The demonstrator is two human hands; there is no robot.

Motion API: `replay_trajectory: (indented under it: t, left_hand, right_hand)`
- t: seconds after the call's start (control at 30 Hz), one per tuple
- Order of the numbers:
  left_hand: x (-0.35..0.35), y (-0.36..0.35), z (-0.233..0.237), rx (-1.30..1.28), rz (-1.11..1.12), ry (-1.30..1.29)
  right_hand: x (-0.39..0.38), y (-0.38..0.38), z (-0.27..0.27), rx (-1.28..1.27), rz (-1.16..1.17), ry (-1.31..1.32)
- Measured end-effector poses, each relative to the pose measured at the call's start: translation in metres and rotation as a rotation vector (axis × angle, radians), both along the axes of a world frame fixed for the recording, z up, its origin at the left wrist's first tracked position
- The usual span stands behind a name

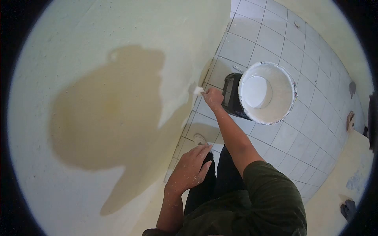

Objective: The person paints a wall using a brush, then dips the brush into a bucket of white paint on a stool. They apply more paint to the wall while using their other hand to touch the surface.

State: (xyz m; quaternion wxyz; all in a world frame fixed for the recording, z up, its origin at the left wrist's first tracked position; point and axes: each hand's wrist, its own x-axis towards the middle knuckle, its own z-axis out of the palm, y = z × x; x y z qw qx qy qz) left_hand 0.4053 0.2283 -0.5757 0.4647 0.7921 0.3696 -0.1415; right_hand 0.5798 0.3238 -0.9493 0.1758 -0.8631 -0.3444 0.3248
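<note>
My right hand (213,98) is closed around a paintbrush (198,91), its handle mostly hidden in my fingers. The white tip points left, at the foot of the pale yellow wall (118,23). Just right of that hand stands a large bucket (232,94), dark outside, its rim smeared with white and white paint (256,91) at the bottom. My left hand (191,167), speckled with white, is held out over my leg with its fingers stretched and nothing in it. My shoe (199,139) shows on the floor beyond the left fingertips.
White tiles (252,35) cover the floor, meeting the wall along a slanting edge. A small pale stick-like thing (237,69) lies behind the bucket. Far right are a brownish object (350,120) and a dark bundle (348,210). My shadow (110,114) falls across the wall.
</note>
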Motion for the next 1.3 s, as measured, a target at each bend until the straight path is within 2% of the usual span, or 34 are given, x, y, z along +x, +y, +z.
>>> replay_trajectory:
  t: [0.07,0.17,0.23,0.27,0.37,0.47,0.57,0.67,0.77,0.87,1.07,1.13,1.3]
  left_hand:
    - [0.0,-0.002,0.002,0.0,0.002,0.007]
    - [-0.001,-0.003,0.002,-0.001,0.011,0.003]
    - [0.002,-0.001,0.001,0.0,0.011,-0.006]
    - [0.003,-0.001,0.001,-0.003,0.012,-0.008]
    - [0.007,-0.002,0.0,0.017,0.023,-0.026]
    - [0.014,-0.004,0.001,0.004,0.026,-0.036]
    - [0.018,-0.003,0.0,-0.007,0.017,-0.041]
    - [0.016,-0.002,-0.002,0.014,0.038,-0.035]
    - [0.013,-0.001,-0.007,0.01,0.071,-0.039]
    - [0.011,-0.001,-0.011,0.014,0.079,0.009]
    - [0.008,-0.001,-0.007,0.003,0.121,0.004]
    - [0.009,-0.001,-0.004,-0.002,0.111,0.003]
    - [0.009,0.001,-0.001,0.001,0.085,0.003]
  right_hand:
    - [0.003,0.009,0.057,0.064,-0.125,0.09]
    - [0.022,0.017,0.134,0.183,-0.121,0.126]
    - [0.04,0.013,0.167,0.297,-0.176,0.295]
    - [0.044,0.011,0.174,0.351,-0.203,0.383]
    - [0.052,0.017,0.164,0.681,-0.298,0.868]
    - [0.058,0.031,0.158,0.434,-0.161,0.447]
    - [0.055,0.04,0.137,0.19,-0.135,0.277]
    - [0.053,0.044,0.12,0.063,-0.13,0.15]
    - [0.045,0.054,0.076,-0.005,-0.082,-0.004]
    - [0.036,0.07,0.046,-0.126,-0.045,-0.052]
    - [0.034,0.079,-0.029,-0.126,0.06,-0.175]
    - [0.032,0.079,0.001,-0.023,0.007,-0.156]
    - [0.048,0.064,0.123,0.153,-0.115,-0.026]
